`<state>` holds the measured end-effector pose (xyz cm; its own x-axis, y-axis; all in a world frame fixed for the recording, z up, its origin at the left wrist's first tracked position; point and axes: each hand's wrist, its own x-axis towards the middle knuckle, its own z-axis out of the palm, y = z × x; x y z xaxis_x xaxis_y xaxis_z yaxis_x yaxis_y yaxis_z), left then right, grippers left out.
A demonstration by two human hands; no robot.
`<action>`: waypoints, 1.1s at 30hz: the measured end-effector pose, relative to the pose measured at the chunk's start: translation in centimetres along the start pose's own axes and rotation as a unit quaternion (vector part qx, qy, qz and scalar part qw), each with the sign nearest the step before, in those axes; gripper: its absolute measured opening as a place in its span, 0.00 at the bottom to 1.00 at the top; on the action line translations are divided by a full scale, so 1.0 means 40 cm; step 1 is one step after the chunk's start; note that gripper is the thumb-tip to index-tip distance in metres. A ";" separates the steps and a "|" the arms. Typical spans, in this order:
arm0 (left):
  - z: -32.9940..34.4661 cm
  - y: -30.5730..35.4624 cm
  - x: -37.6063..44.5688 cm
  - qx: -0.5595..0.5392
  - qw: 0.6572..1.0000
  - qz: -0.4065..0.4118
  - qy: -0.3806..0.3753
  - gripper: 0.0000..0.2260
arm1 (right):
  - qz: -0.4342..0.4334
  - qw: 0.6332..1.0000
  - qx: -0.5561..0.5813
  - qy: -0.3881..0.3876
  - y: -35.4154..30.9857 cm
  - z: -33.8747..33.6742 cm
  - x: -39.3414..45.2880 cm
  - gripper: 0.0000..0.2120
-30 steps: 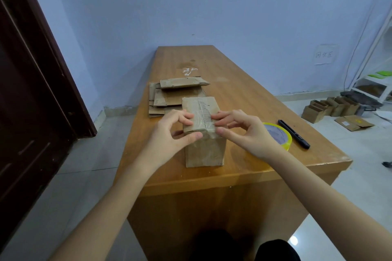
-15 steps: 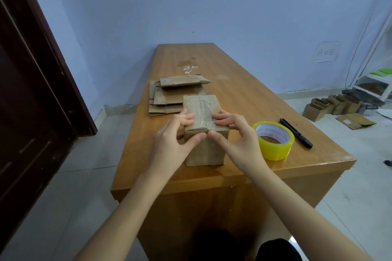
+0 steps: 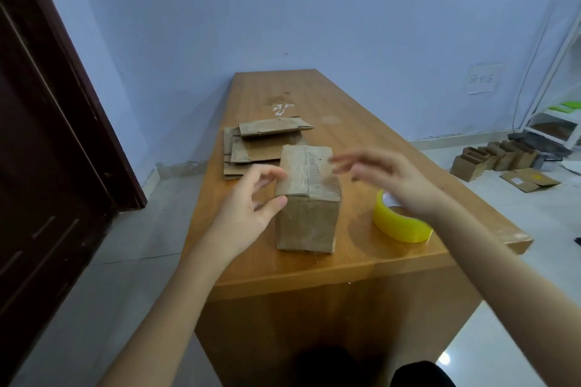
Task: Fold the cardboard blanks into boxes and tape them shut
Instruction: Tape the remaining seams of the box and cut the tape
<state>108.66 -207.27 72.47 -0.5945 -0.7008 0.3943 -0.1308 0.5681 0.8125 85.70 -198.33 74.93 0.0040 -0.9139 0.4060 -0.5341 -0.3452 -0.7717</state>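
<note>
Two hands up front: left hand is loose, thumb just touching the box at its near top corner, gripping nothing; right hand hovers spread and blurry, off the box. With nobody pressing, the taped flaps could lift. The hand hides part of the tape roll. Flat blanks wait behind; bottom layers are hidden.

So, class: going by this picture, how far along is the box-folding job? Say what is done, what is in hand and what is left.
Done: one box stands folded on the table, its top flaps closed with tape along the seam. In hand: nothing; the left hand is open beside the box and the right hand, blurred, is open above the tape roll. Left: the flat blanks stacked behind the box are not yet folded.
</note>
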 end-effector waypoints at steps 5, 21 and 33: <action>0.017 0.041 -0.016 0.085 0.988 -0.054 0.116 0.15 | 0.087 0.988 -0.118 0.042 -0.038 -0.067 0.190 0.11; 0.088 0.074 -0.108 0.015 0.974 -0.216 0.062 0.35 | 0.230 0.913 -0.286 -0.179 -0.003 0.045 0.289 0.18; -0.047 -0.071 0.210 0.050 0.969 -0.235 -0.060 0.35 | 0.339 0.854 -0.254 -0.303 -0.074 -0.021 0.205 0.23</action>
<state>105.55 -215.58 74.28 -0.5372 -0.8408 -0.0671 -0.4821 0.2409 0.8423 86.60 -204.63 80.96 -0.0980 -0.8628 -0.4960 -0.8845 0.3040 -0.3540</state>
